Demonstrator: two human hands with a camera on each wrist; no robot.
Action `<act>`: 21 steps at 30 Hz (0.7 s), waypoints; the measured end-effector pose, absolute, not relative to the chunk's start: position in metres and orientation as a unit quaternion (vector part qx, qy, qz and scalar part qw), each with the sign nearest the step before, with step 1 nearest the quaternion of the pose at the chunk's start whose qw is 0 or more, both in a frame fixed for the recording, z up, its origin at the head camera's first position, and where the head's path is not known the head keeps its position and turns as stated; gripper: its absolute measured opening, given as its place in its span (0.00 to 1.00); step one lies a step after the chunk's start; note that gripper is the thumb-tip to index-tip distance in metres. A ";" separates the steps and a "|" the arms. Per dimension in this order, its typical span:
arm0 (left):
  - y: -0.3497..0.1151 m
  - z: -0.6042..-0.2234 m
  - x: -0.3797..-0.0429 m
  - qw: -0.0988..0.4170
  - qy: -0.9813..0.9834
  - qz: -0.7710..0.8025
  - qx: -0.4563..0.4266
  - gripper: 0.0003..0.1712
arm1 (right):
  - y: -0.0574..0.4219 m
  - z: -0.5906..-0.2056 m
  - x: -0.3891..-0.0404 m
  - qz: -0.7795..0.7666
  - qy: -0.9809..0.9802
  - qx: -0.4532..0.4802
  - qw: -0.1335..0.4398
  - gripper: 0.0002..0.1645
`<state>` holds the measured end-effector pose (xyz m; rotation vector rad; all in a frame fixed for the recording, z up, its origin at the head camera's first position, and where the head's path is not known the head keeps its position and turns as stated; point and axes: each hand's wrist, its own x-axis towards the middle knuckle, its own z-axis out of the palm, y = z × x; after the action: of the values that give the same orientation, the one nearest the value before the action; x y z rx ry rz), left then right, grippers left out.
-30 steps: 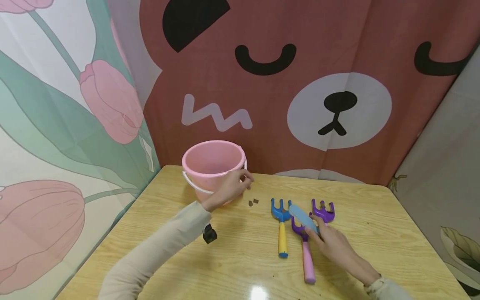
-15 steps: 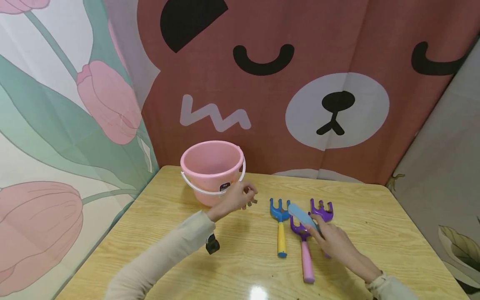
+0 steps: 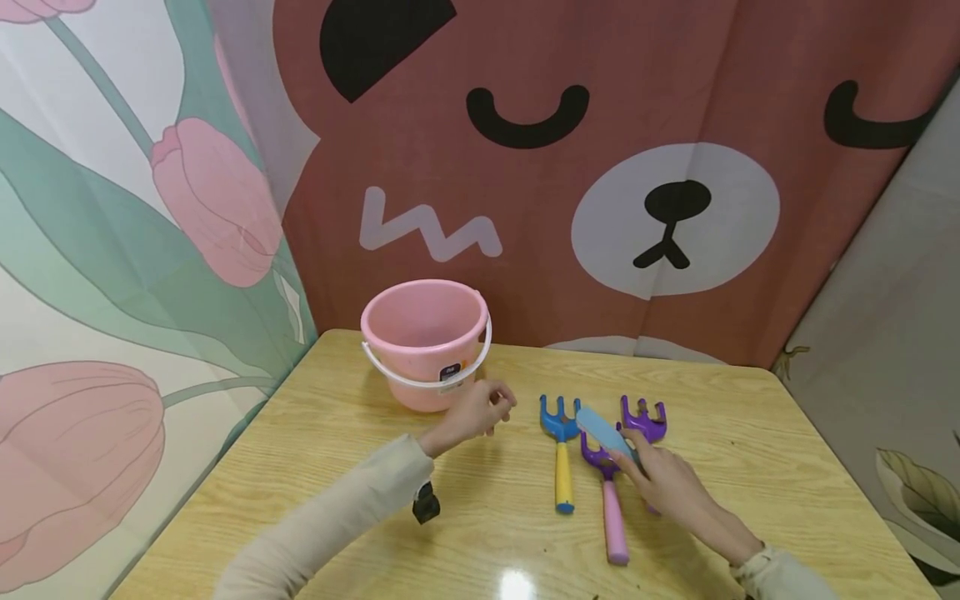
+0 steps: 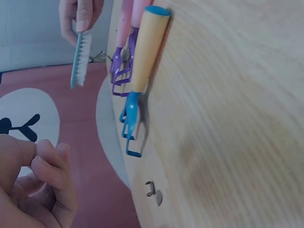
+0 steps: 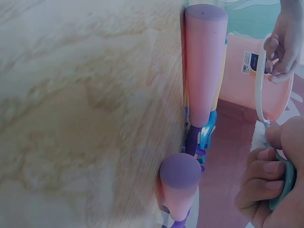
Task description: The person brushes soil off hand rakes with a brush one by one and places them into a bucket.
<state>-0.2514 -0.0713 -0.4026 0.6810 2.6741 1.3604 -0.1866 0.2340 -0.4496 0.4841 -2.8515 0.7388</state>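
Note:
My right hand (image 3: 671, 487) grips a brush (image 3: 603, 433) with a pale blue back; its white bristles show in the left wrist view. The brush is above two purple toy rakes, one (image 3: 615, 521) with a pink handle in front and another (image 3: 645, 427) behind. Left of them lies a blue rake (image 3: 564, 475) with a yellow handle. My left hand (image 3: 480, 410) hovers at the front right of a pink bucket (image 3: 423, 358), fingers loosely curled, nothing visible in them. Two small dark bits (image 4: 159, 197) lie on the table below it, hidden in the head view.
A wood-grain table (image 3: 300, 500) carries everything. Dark crumbs sit among the rake tines. The bucket's white handle (image 3: 431, 385) hangs down its front. A bear-print curtain (image 3: 525, 208) stands behind the far edge, with printed cloth at both sides.
My left hand has come down from beside the bucket's rim to just in front of it, over the small bits. The right hand with the brush stays almost still.

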 end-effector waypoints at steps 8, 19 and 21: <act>-0.065 -0.417 -0.250 0.034 0.875 0.432 0.217 0.06 | 0.237 -0.451 -0.185 0.256 -0.951 0.158 0.069 0.21; -0.054 -0.429 -0.248 0.039 0.864 0.448 0.228 0.06 | 0.238 -0.449 -0.181 0.258 -0.950 0.155 0.080 0.15; -0.053 -0.432 -0.246 0.042 0.864 0.448 0.226 0.05 | 0.238 -0.450 -0.180 0.256 -0.951 0.151 0.078 0.14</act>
<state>-0.2460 -0.0526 -0.4325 0.6919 2.6446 1.3713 -0.1797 0.2384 -0.4498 0.4531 -2.8492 0.7675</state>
